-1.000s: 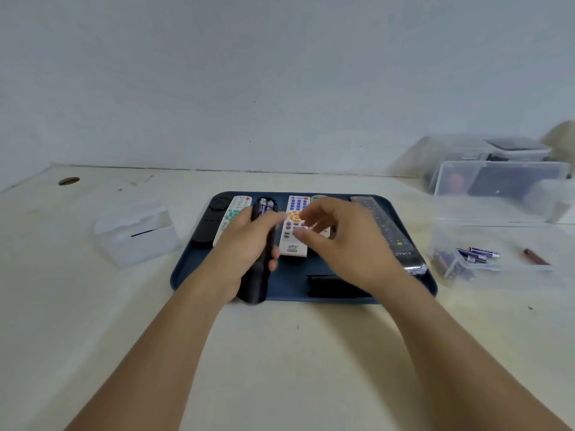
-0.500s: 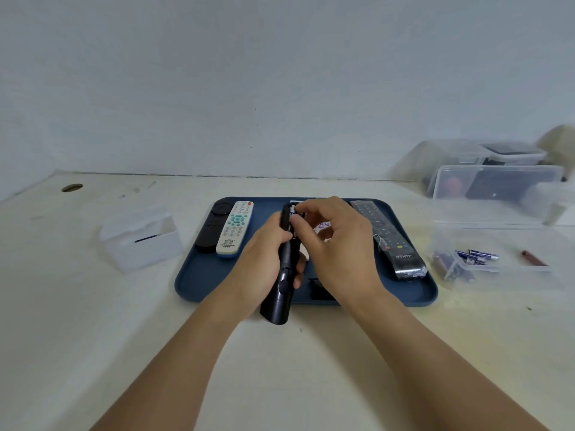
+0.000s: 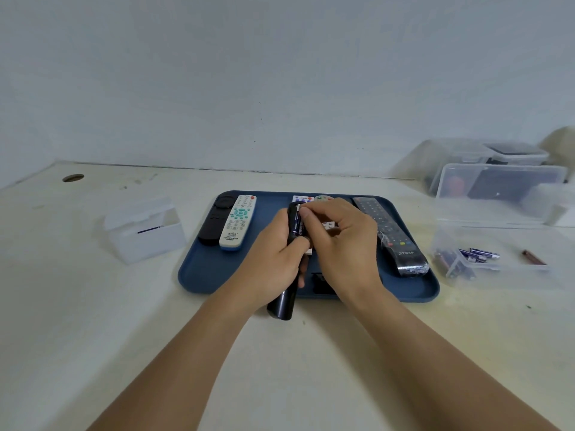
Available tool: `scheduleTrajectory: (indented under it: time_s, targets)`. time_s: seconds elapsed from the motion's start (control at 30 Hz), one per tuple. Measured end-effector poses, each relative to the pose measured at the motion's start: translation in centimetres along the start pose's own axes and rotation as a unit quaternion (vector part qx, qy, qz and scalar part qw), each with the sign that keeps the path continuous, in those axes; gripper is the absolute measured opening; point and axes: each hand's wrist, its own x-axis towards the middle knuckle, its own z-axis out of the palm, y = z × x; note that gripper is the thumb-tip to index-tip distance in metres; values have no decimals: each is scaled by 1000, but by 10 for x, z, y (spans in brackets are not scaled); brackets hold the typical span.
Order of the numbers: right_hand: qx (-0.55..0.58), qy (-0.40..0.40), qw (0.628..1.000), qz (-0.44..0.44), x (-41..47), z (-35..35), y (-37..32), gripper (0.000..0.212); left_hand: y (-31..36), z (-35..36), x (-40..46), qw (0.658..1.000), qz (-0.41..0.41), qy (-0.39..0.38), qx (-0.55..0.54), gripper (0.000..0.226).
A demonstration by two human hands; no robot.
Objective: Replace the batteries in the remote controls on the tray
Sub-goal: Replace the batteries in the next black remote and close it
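— One black remote (image 3: 283, 301) is held up over the near edge of the tray (image 3: 205, 275), its long axis running from about 6 o'clock up to 12 o'clock, the butt end toward the person and the open battery bay pointing away.

— Which hand has it?

— Left hand (image 3: 273, 259), fingers wrapped and clamped around the middle of the body. Right hand (image 3: 339, 244) sits at 3 o'clock of it, thumb and forefinger pinched together on a blue battery (image 3: 296, 220) that lies lengthwise in the bay, parallel to the remote.

— Is the battery fully seated?

— Cannot tell; the fingertips cover its far end.

— And around that?

— On the tray, at 10 o'clock of the held remote, a white remote (image 3: 239, 222) with teal buttons lies beside a black oval-topped remote (image 3: 214, 220), touching or nearly so, both pointing to 12. At 2 o'clock a long dark remote (image 3: 390, 234) in shiny wrap lies angled, its near end toward 5. Behind the hands, the tops of two more light remotes (image 3: 302, 199) peek out. A small dark piece (image 3: 322, 283) lies on the tray under the right wrist.

— Off the tray?

— On the desk (image 3: 93, 306), a white lidded box (image 3: 144, 230) at 9 o'clock; a clear bin (image 3: 485, 275) holding loose batteries (image 3: 480, 255) at 3 o'clock, with more clear containers (image 3: 497, 185) behind it at 2.
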Motion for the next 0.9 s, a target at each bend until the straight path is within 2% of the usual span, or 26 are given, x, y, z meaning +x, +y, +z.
scheduleTrajectory:
  time_s: [0.23,0.37,0.73,0.9]
  targets:
    - [-55,3,998,-39,-1,2,0,11,-1,2,1,1000,-9,-1,-7,21]
    - [-101,7,994,-33,0,6,1,11,-3,2,1,1000,-3,6,1,18]
    - [-39,29,999,-21,0,10,3,12,-2,0,6,999,-21,5,-27,19]
    - [-11,22,999,24,0,10,6,8,-5,3,6,998,-45,-3,-33,28]
